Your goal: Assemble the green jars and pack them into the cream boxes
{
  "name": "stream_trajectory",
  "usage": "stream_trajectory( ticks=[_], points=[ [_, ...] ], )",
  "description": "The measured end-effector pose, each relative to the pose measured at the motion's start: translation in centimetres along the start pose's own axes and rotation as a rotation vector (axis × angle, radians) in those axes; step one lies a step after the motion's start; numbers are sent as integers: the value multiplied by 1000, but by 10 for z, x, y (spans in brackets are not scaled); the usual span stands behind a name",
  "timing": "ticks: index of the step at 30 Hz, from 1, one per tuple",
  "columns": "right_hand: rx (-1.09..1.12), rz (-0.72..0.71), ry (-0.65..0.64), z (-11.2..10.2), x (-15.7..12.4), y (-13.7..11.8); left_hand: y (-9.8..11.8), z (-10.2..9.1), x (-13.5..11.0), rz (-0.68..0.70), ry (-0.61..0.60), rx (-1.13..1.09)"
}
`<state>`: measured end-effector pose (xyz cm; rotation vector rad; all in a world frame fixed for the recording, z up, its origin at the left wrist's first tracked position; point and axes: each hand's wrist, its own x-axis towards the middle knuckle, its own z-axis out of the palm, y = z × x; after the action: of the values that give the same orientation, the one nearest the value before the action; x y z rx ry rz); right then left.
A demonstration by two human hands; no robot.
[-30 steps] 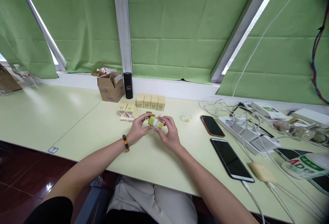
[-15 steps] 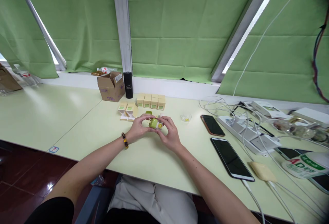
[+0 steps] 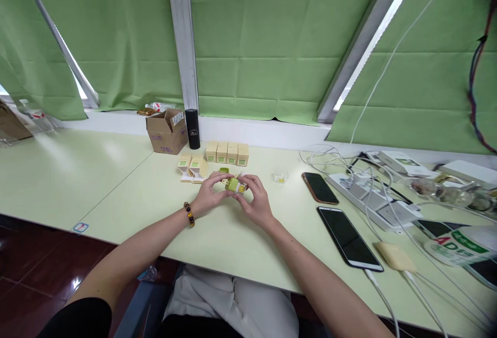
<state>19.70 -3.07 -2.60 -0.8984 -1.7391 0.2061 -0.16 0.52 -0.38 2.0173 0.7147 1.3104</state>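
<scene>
Above the table, a small olive-green case (image 3: 232,185) is held between both hands. Its right end looks clear, with something yellow inside. My left hand (image 3: 210,193) closes thumb and fingers on the green end. My right hand (image 3: 256,201) grips the clear end, its fingertips hiding part of it. Just behind my hands lies another green piece (image 3: 224,170), mostly covered, and a pale item beside it is too hidden to name. Two opened cream boxes (image 3: 198,166) stand to the left, and a small clear plastic piece with yellow in it (image 3: 280,177) lies to the right.
Several closed cream boxes (image 3: 232,153) form a row farther back. Behind them on the left are a cardboard carton (image 3: 166,133) and a black tumbler (image 3: 192,129). Two phones (image 3: 349,237), a power strip (image 3: 365,206) and tangled white cables fill the right side.
The view has shifted slightly. Both hands keep their hold on the green case, which is tilted only a little differently.
</scene>
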Motion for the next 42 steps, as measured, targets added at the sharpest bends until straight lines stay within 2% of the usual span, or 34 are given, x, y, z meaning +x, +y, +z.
stream_trajectory(
  ticks=[5,13,18,23,28,31,33,38,42],
  points=[
    [-8,-1,-12,-1,0,0,-1,0,0,70,28,52],
    [-14,-6,-19,-2,1,-1,5,2,0,97,38,113],
    [0,20,3,1,0,0,8,4,-2,13,36,61],
    [20,48,41,7,-3,4,2,12,-5,-83,78,-56],
    [24,16,35,5,-4,1,-2,21,-8,-100,96,-176],
    [40,-22,11,2,-2,-5,-1,19,-9,-29,146,-150],
    [46,-59,22,0,-1,-7,0,14,-10,76,148,-41],
    [-66,-237,82,-4,1,-4,-6,2,-11,373,25,260],
    [-121,-294,66,-7,2,-1,-11,-1,-11,438,-3,305]
  ],
)
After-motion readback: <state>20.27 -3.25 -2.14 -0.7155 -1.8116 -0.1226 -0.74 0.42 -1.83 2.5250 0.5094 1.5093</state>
